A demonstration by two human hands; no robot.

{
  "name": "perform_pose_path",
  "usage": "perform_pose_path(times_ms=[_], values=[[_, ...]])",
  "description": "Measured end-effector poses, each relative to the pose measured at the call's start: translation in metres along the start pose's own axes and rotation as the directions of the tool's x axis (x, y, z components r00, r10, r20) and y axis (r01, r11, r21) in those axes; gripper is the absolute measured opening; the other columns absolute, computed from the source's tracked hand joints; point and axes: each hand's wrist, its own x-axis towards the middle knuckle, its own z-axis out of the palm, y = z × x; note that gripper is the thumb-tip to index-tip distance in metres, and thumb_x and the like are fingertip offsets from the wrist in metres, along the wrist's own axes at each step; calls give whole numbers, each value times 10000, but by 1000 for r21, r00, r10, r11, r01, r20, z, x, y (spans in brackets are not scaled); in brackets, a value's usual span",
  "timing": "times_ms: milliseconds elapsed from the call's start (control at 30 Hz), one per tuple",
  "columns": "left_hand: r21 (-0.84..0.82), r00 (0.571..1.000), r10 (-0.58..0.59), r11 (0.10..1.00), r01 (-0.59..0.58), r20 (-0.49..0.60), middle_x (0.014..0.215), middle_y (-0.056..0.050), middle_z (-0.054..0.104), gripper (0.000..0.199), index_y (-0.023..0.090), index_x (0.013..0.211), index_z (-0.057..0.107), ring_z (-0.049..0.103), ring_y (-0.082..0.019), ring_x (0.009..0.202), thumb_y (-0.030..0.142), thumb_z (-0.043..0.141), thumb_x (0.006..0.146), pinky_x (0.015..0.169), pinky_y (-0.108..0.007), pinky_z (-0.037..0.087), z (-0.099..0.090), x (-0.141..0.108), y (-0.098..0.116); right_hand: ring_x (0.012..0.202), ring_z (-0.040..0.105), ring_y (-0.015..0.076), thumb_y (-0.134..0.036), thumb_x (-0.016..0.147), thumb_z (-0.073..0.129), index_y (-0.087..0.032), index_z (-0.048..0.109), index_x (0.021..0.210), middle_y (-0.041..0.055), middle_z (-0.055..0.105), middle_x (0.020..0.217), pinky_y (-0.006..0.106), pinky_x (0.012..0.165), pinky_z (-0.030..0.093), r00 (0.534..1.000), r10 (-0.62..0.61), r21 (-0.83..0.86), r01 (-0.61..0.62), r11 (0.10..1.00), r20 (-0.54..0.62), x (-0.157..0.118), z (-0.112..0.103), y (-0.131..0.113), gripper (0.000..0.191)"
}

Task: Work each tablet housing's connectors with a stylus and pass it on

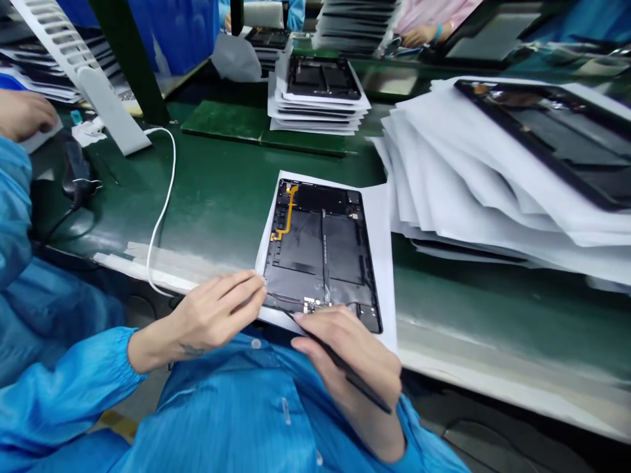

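Note:
An opened black tablet housing [320, 249] lies on a white sheet [382, 243] at the front edge of the green bench, with an orange flex cable [290, 213] along its left side. My right hand [350, 361] holds a thin black tool [345, 371], its tip at the housing's lower edge, left of a small circuit board [315, 304]. At the lower left corner of the housing, my left hand [219, 309] rests its fingertips, pressed together; whether anything small is under them is hidden.
Right of the housing stands a tall stack of white sheets [444, 171] with housings. A smaller stack [320, 112] sits behind. A white cable [170, 177] loops at left, beside a co-worker's hand [24, 115]. People's hands [419, 36] show across the bench.

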Motion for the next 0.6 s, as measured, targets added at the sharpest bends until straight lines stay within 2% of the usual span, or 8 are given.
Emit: perform_pose_path(times_ms=[133, 233, 400, 500, 600], values=[[-3, 1000, 13, 1000, -13, 15, 1199, -175, 717, 218, 70, 1095, 675, 679, -281, 1167, 85, 482, 996, 898, -363, 610, 1, 4, 1, 867, 677, 209, -94, 896, 685, -174, 678, 1135, 60, 744, 897, 422, 840, 596, 986, -153, -225, 164, 960, 64, -1, 6, 3, 253], [-29, 1000, -1, 1000, 1, -13, 1195, -165, 722, 210, 76, 1090, 671, 680, -274, 1168, 72, 486, 991, 901, -356, 611, 4, 4, 0, 848, 679, 200, -115, 906, 682, -166, 670, 1174, 47, 743, 866, 448, 901, 614, 973, -210, -311, 231, 922, 98, -4, 9, 7, 273], [-92, 996, -56, 995, 49, -73, 1172, -172, 725, 255, 51, 1088, 663, 685, -277, 1159, 32, 429, 988, 932, -366, 603, 9, 3, 2, 828, 668, 176, 7, 868, 664, -114, 657, 1202, 55, 717, 860, 424, 927, 638, 979, -189, -375, 206, 904, 82, -8, 10, 5, 356], [-106, 993, -83, 992, 73, -88, 1160, -160, 729, 272, 45, 1114, 662, 685, -270, 1151, 42, 416, 999, 946, -366, 596, 10, 3, 4, 805, 669, 172, 58, 840, 654, -156, 656, 1224, 44, 704, 873, 445, 908, 651, 988, -153, -376, 156, 914, 38, -12, 9, 3, 440], [-86, 993, -88, 993, 81, -79, 1154, -141, 734, 295, 54, 1165, 663, 693, -269, 1129, 63, 412, 1010, 932, -368, 598, 9, 4, 6, 787, 674, 191, 50, 830, 661, -200, 679, 1201, 38, 701, 868, 492, 880, 647, 991, -132, -361, 122, 925, -3, -17, 3, 6, 447]])
